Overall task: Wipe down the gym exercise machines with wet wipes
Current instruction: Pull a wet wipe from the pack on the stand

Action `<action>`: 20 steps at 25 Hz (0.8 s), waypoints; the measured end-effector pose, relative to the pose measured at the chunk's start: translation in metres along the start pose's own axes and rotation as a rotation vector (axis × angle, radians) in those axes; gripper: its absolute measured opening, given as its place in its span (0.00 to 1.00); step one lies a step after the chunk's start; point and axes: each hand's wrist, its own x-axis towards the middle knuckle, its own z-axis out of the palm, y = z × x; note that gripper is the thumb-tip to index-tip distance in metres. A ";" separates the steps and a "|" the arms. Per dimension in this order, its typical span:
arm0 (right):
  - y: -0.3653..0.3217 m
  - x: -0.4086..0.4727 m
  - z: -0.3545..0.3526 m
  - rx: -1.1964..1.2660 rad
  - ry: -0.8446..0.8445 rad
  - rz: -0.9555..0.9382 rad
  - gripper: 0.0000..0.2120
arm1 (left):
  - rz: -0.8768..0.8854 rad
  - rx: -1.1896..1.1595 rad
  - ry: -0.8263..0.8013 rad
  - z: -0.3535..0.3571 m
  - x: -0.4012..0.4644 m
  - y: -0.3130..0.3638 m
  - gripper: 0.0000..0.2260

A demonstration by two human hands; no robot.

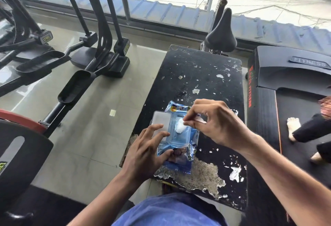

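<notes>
- On the worn black bench [206, 75] in front of you lies the blue wet wipes pack [179, 155], near the bench's near-left corner, clear flip lid [160, 121] swung open to the left.
- Your left hand [145, 154] rests on the pack: fingers spread and fairly straight over the lid, thumb pressing the pack's lower part, pinning it flat.
- Your right hand [215, 123] hovers over the opening, thumb and forefinger pinched together on the white wipe [180, 128] that sticks up out of the dispenser slot; other fingers curled loosely.
- The wipe is bunched, only partly out of the pack.
- Bench top is badly peeled, with white flecks and a bare patch at the near edge, touching the pack's lower end.
- Left of the bench: elliptical trainer [93, 55] with black pedals on a tiled floor.
- Beyond the bench: black bike saddle [221, 35] by the window.
- Right of the bench: treadmill [290, 86], another person's bare feet [292, 127] on its belt.
</notes>
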 end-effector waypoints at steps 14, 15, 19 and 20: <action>-0.005 0.010 -0.020 -0.213 -0.140 -0.119 0.18 | 0.028 -0.002 0.008 0.000 0.002 0.001 0.23; -0.007 0.012 -0.023 -0.207 -0.119 -0.132 0.16 | 0.027 -0.002 0.008 -0.001 0.003 0.001 0.23; -0.025 0.021 -0.039 -0.072 0.182 -0.213 0.11 | 0.029 -0.019 0.005 -0.002 0.003 0.003 0.23; -0.029 0.022 -0.042 -0.035 0.258 -0.216 0.10 | 0.033 -0.025 0.005 -0.002 0.003 0.004 0.24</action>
